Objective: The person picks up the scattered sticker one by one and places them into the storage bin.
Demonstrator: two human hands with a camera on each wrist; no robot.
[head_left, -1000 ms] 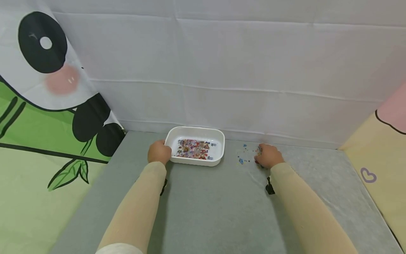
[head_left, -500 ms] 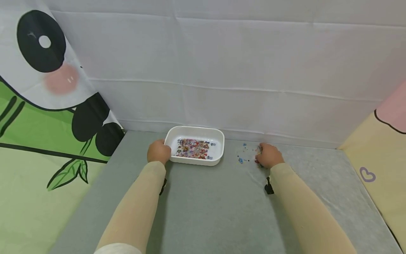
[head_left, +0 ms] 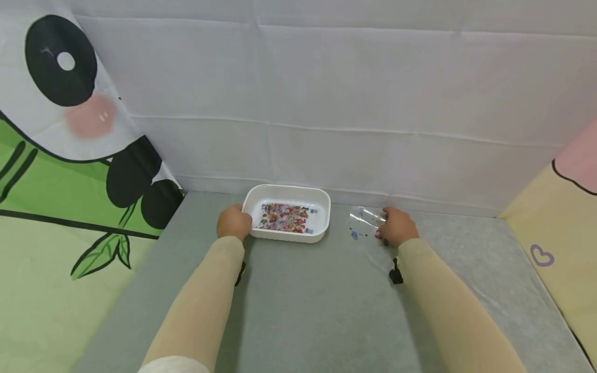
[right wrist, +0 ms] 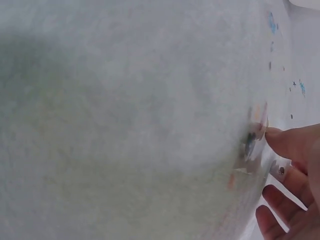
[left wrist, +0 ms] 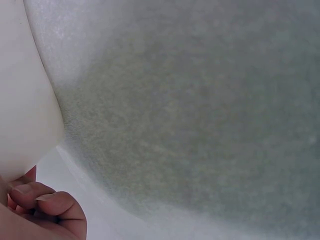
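Observation:
My left hand (head_left: 234, 224) grips the left end of a white rectangular tray (head_left: 286, 238). Small colourful printed pieces (head_left: 283, 218), clustered in a rough rectangle, lie inside it. In the left wrist view the fingers (left wrist: 62, 207) curl under the tray's pale wall (left wrist: 27, 95). To the right of the tray, my right hand (head_left: 398, 227) pinches the right side of a clear plastic sheet (head_left: 366, 218) with small blue and red prints. The right wrist view has the thumb (right wrist: 285, 142) at the edge of this see-through sheet (right wrist: 254, 142), its other fingers loosely bent.
Grey cloth covers the table (head_left: 317, 305). Behind it rises a white fabric wall (head_left: 336, 114), close to the tray's far rim. A green cartoon-printed panel (head_left: 70, 191) borders the left, a yellow one (head_left: 550, 228) the right.
A bright glare now shows on the clear sheet beside my right hand, and its outline stands out. That hand's fingers have shifted slightly; the left hand and tray stay in place.

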